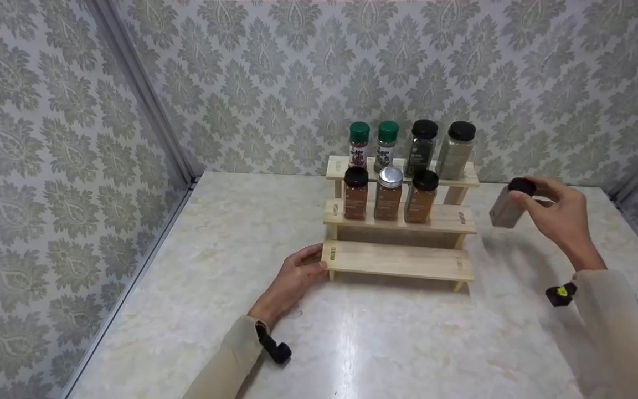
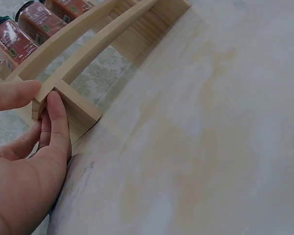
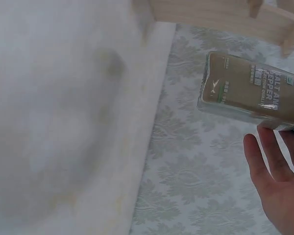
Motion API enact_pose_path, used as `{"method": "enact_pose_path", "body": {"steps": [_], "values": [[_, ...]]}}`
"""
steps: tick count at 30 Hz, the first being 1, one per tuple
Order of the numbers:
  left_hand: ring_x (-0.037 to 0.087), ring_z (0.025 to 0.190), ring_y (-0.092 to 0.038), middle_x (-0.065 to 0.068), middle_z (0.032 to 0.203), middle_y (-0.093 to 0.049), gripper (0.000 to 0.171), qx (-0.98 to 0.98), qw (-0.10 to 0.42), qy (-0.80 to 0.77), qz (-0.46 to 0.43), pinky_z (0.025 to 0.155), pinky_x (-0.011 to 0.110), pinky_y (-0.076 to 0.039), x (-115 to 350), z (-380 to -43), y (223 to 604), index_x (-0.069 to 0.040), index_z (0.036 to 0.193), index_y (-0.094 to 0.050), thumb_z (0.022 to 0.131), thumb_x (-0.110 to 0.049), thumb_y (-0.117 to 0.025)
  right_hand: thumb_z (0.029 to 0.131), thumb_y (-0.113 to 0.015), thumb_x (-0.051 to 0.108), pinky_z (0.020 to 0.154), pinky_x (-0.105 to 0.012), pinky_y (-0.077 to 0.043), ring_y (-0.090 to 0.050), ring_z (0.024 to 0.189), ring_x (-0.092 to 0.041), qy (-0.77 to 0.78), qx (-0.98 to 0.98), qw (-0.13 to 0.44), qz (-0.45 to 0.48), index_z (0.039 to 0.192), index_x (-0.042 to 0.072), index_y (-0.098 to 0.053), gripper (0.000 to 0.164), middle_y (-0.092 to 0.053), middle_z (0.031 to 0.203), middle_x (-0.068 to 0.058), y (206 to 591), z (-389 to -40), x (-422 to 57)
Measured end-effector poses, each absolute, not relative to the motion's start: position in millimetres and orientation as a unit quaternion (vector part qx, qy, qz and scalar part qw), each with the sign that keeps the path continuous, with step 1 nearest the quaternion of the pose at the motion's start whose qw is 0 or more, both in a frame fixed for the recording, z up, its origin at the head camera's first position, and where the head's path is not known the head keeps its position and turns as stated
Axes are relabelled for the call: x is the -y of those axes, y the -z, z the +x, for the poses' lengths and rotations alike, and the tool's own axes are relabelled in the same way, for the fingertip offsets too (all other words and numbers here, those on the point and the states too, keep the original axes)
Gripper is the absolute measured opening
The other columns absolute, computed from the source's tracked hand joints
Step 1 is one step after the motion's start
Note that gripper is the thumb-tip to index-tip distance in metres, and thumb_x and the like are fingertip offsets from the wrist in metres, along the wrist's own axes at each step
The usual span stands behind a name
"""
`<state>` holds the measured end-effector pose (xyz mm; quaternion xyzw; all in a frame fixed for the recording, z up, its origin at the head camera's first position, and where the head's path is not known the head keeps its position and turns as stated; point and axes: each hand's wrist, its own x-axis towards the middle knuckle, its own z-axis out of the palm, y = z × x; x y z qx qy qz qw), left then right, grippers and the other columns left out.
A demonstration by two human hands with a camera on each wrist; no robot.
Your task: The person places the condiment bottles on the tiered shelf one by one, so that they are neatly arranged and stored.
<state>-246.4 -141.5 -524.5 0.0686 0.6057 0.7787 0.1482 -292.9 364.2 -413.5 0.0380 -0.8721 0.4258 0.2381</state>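
Observation:
My right hand point(image 1: 564, 216) holds a glass seasoning jar point(image 1: 505, 209) by its black cap, tilted above the table to the right of a three-tier wooden spice rack point(image 1: 396, 260). In the right wrist view the jar point(image 3: 252, 88) has grey-brown powder inside and a label reading salt and pepper. At the rack's lower left end, my left hand point(image 1: 297, 277) pinches the edge of the bottom tier. The left wrist view shows thumb and fingers of that hand point(image 2: 29, 171) around the wooden corner point(image 2: 71, 103).
On the middle tier stand three jars of reddish-brown spice, one silver-capped jar point(image 1: 389, 194) among them. The top tier bears two green-capped bottles point(image 1: 358, 147) and two black-capped jars point(image 1: 456, 152). Patterned wall panels point(image 1: 297, 83) border the marbled table point(image 1: 230, 233) behind and at the sides.

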Motion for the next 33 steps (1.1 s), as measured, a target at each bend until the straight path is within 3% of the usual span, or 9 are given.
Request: {"method": "enact_pose_path", "body": {"steps": [4, 6, 21, 27, 33], "values": [[0.027, 0.136, -0.058, 0.026, 0.156, -0.049, 0.062, -0.606, 0.150, -0.779, 0.067, 0.108, 0.033, -0.054, 142.1, -247.2, 524.6, 0.003, 0.161, -0.040, 0.103, -0.005, -0.063, 0.095, -0.084, 0.026, 0.086, -0.006, -0.050, -0.061, 0.103, 0.009, -0.446, 0.853, 0.266, 0.050, 0.139, 0.003, -0.070, 0.052, -0.067, 0.112, 0.025, 397.1, -289.3, -355.2], [0.027, 0.137, -0.057, 0.026, 0.157, -0.048, 0.062, -0.605, 0.150, -0.779, 0.068, 0.108, 0.032, -0.054, 143.4, -246.9, 524.3, 0.003, 0.161, -0.040, 0.104, -0.006, -0.062, 0.094, -0.085, 0.022, 0.085, -0.006, -0.051, -0.062, 0.102, 0.007, -0.452, 0.847, 0.275, 0.060, 0.136, 0.001, -0.072, 0.049, -0.066, 0.108, 0.028, 389.2, -288.0, -349.5], [0.028, 0.140, -0.056, 0.026, 0.159, -0.046, 0.064, -0.606, 0.154, -0.777, 0.070, 0.109, 0.032, -0.054, 142.3, -247.4, 527.7, 0.003, 0.162, -0.037, 0.104, -0.006, -0.062, 0.092, -0.084, 0.009, 0.083, -0.006, -0.052, -0.064, 0.101, 0.004, -0.474, 0.827, 0.288, 0.093, 0.131, -0.006, -0.072, 0.044, -0.067, 0.107, 0.022, 367.1, -276.2, -302.7], [0.029, 0.140, -0.056, 0.026, 0.160, -0.046, 0.065, -0.616, 0.152, -0.769, 0.075, 0.110, 0.032, -0.053, 142.8, -247.5, 527.4, 0.004, 0.163, -0.036, 0.104, -0.009, -0.063, 0.091, -0.086, 0.011, 0.082, -0.008, -0.054, -0.066, 0.100, 0.002, -0.479, 0.824, 0.280, 0.115, 0.131, -0.002, -0.074, 0.043, -0.068, 0.108, 0.018, 371.1, -278.8, -288.6], [0.029, 0.141, -0.055, 0.026, 0.160, -0.045, 0.065, -0.617, 0.151, -0.769, 0.070, 0.110, 0.033, -0.053, 143.6, -246.9, 526.7, 0.004, 0.163, -0.036, 0.104, -0.008, -0.063, 0.089, -0.088, 0.010, 0.083, -0.010, -0.057, -0.068, 0.100, 0.000, -0.495, 0.811, 0.283, 0.133, 0.130, 0.000, -0.075, 0.043, -0.072, 0.109, 0.005, 376.8, -282.0, -270.6]]}}
